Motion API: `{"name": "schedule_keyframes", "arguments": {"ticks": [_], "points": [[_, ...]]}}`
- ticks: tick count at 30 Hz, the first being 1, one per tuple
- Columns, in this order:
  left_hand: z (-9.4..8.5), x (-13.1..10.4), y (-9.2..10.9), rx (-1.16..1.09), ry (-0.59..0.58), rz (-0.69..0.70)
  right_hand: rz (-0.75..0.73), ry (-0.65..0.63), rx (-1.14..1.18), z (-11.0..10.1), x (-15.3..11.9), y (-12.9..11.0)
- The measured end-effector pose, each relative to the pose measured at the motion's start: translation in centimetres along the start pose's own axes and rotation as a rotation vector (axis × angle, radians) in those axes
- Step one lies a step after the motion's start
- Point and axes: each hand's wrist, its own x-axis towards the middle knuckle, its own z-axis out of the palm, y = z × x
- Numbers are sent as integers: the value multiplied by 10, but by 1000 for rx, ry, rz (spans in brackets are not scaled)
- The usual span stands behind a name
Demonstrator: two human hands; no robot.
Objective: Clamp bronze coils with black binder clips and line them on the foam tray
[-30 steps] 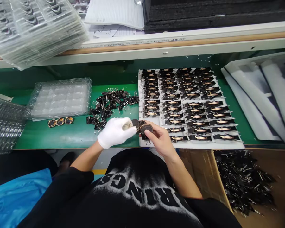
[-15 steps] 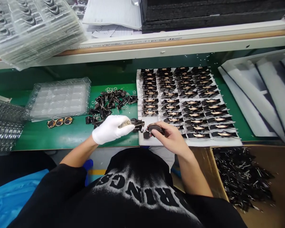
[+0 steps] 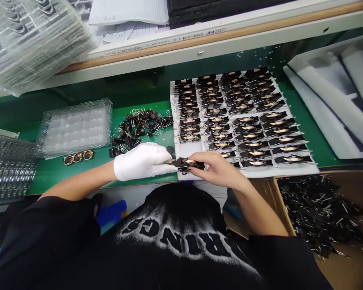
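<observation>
My left hand point(image 3: 143, 161), in a white glove, pinches a black binder clip point(image 3: 180, 162) by its wire handles. My bare right hand point(image 3: 218, 168) grips a dark rounded piece point(image 3: 197, 164) between thumb and fingers. The clip's jaws meet the left end of that piece; whether they close on it I cannot tell. Both hands are over the front edge of a white foam sheet point(image 3: 190, 151). Rows of black binder clips point(image 3: 249, 128) with tan-edged pieces between them stand on this sheet. Left of it lies a pile of loose binder clips point(image 3: 139, 127).
A clear plastic tray point(image 3: 77, 129) lies on the green bench point(image 3: 50, 177), with three round tortoiseshell-patterned pieces point(image 3: 78, 158) before it. A cardboard box point(image 3: 282, 209) of binder clips is at lower right. White foam sheets point(image 3: 335, 100) lean at right; clear trays point(image 3: 36, 52) overhang the shelf.
My hands have come together: the clip and the dark rounded piece were apart and now meet. The view has shifted slightly.
</observation>
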Motion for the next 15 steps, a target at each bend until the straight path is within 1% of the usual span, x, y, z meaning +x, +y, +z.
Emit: {"name": "schedule_keyframes", "arguments": {"ticks": [2,7,11,13,15], "points": [[-2,3,0,-3,-23,8,-21,3,-16,0,-1,-1],[-4,13,2,-2,-145,-56,-33,-23,-107,-2,-4,-1],[-4,17,3,6,-178,-127,-27,-39,-173,-5,-7,-2],[-2,16,3,-127,-164,-224,-43,-3,-226,-5,-7,-2],[2,16,4,-430,-137,-370,-88,94,-326,-2,-7,-1]]}}
